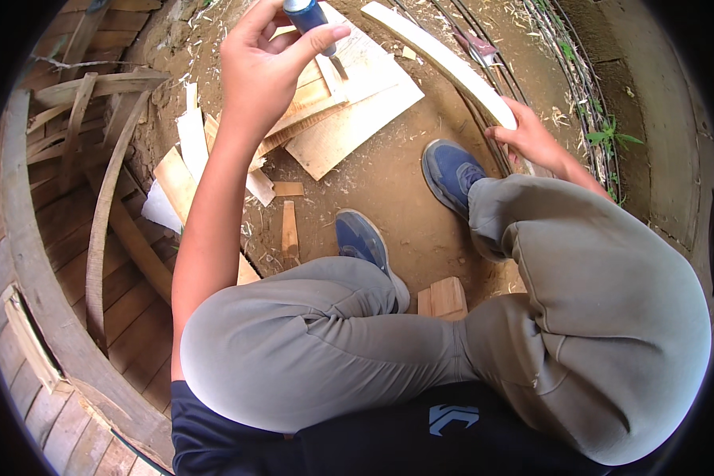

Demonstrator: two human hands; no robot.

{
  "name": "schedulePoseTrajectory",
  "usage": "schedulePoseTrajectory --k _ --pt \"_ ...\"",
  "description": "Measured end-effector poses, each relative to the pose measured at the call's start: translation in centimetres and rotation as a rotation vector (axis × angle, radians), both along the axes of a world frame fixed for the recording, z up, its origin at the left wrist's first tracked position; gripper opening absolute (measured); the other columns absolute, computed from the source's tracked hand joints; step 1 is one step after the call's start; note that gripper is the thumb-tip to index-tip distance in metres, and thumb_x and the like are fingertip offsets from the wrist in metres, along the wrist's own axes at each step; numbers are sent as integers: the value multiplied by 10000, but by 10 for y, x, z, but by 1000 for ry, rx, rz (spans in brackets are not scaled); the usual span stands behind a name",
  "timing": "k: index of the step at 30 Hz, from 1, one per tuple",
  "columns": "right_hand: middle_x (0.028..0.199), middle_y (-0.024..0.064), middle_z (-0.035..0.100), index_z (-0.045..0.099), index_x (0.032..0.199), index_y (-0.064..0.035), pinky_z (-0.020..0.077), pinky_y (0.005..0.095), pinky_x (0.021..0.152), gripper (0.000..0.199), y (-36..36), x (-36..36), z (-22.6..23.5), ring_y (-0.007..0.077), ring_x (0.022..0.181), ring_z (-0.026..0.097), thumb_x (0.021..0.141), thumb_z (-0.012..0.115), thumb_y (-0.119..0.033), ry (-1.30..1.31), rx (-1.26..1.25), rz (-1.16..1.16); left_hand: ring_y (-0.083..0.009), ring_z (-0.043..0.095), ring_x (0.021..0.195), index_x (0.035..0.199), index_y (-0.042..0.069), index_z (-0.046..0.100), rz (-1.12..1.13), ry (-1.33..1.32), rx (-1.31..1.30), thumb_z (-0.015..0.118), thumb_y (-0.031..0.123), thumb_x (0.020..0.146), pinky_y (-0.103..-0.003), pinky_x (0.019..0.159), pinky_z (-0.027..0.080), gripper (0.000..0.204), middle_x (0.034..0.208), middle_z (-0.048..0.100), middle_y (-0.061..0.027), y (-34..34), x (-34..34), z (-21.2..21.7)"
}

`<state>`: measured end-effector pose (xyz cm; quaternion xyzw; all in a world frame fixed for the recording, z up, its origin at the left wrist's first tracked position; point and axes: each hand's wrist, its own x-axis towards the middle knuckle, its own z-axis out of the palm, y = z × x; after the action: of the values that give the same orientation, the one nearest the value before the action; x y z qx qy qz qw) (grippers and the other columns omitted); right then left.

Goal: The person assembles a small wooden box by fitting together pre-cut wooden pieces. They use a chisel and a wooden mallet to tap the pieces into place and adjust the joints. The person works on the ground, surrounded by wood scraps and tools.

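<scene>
My left hand (263, 49) is raised at the top of the view, thumb and fingers closed around a small dark-blue cylinder (312, 22) with a pale end. Its upper part is cut off by the picture's edge, so I cannot tell its kind. Over on the right, my right hand (531, 141) grips the near end of a long, curved pale wooden strip (444, 59). From that hand the strip runs up and left to the top of the view. Beneath my left hand, flat light boards (357, 131) lie stacked on the dirt.
Wood offcuts (290, 230) and shavings lie on the ground at left. A small wooden block (443, 299) sits between my legs, near my blue shoes (454, 170). A curved wooden frame (36, 262) stands at far left. Dark cables or rods (583, 95) run along the right.
</scene>
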<state>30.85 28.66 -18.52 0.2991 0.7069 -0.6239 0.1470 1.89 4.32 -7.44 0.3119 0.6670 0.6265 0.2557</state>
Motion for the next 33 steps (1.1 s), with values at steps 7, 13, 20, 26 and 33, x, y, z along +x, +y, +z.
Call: schedulePoseTrajectory --k 7,13,20,26,33 --pt "738 4 560 565 1216 -19 447 261 408 389 3 -5 0 98 491 533 871 691 -149 21 12 -8 -158 677 1007 1028 32 572 99 339 -3 757 123 929 -316 876 571 229 1100 695 -91 -2 -2 -13" --pt "731 8 558 566 1189 -25 448 264 407 359 3 -7 -1 101 496 538 879 688 -157 31 30 -1 -159 681 804 1200 9 536 205 97 -101 698 192 983 -314 739 579 327 868 632 -59 9 -22 -27" --pt "790 30 604 545 1281 -33 455 253 409 422 4 -9 3 93 519 548 892 663 -148 10 30 -6 -119 567 969 1251 133 502 -3 -223 405 459 399 1086 -347 882 488 316 1021 538 -5 8 -25 -39" --pt "875 59 662 491 1399 -21 459 241 408 537 7 -11 10 95 497 550 897 656 -115 -22 0 -29 -125 568 979 1233 143 499 64 -338 417 424 332 1106 -351 889 490 240 1037 546 -3 -3 -16 -48" --pt "790 30 600 542 1286 -21 447 250 399 456 3 -16 14 100 477 539 892 704 -182 -10 59 -11 -164 557 910 1093 115 482 -152 -277 508 409 384 1100 -351 867 484 279 974 525 -45 -4 -16 -38"
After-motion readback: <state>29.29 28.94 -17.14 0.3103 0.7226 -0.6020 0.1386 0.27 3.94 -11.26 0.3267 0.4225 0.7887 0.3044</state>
